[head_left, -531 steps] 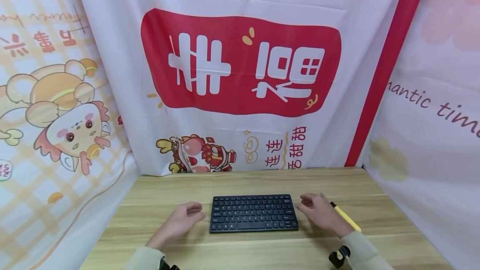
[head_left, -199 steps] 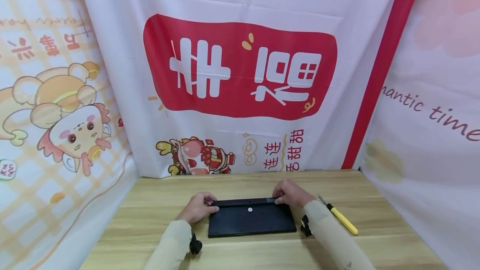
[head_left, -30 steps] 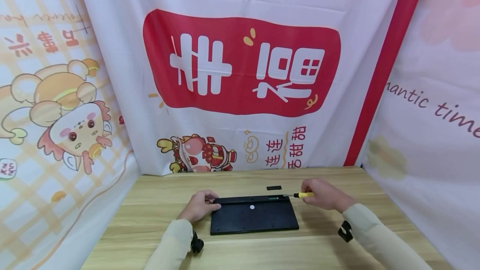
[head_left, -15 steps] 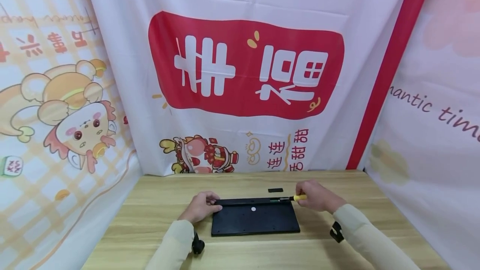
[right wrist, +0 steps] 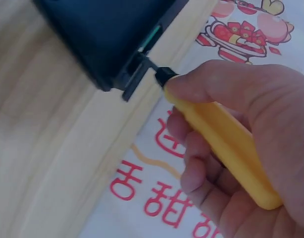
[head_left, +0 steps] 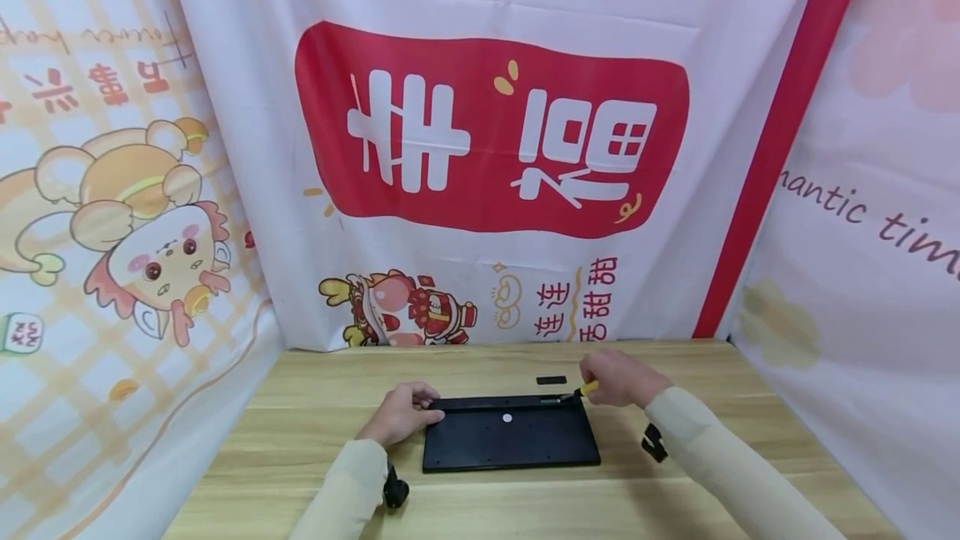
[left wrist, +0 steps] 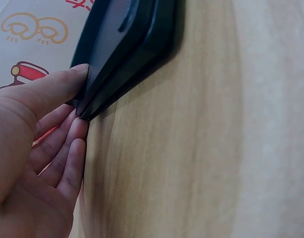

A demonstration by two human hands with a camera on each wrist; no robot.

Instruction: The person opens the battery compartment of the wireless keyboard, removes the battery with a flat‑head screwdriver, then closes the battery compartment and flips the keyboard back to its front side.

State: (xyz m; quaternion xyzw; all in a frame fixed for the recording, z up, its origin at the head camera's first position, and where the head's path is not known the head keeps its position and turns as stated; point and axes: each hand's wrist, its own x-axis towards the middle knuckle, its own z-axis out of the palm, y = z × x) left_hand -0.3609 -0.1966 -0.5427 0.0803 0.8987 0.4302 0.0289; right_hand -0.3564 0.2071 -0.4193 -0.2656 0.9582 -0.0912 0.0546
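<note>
A black keyboard (head_left: 510, 440) lies face down on the table, its underside up. At its far left corner my left hand (head_left: 401, 413) grips the edge, thumb on top and fingers below, as the left wrist view shows. My right hand (head_left: 621, 377) holds a yellow-handled screwdriver (right wrist: 226, 148) in curled fingers. The screwdriver's tip reaches into the uncovered slot at the keyboard's far right, where a thin green strip (right wrist: 151, 39) shows. Whether the tip touches that strip I cannot tell. Just behind the slot lies a small black cover (head_left: 551, 380), flat on the wood.
The wooden table (head_left: 315, 473) extends on both sides of the keyboard. Its far edge meets a printed white cloth (head_left: 487, 290), and similar cloths hang at the left and right.
The keyboard was turned face down, the small cover came off, and the screwdriver was picked up. Over the last second my right hand moved left and tilted the screwdriver more steeply.
</note>
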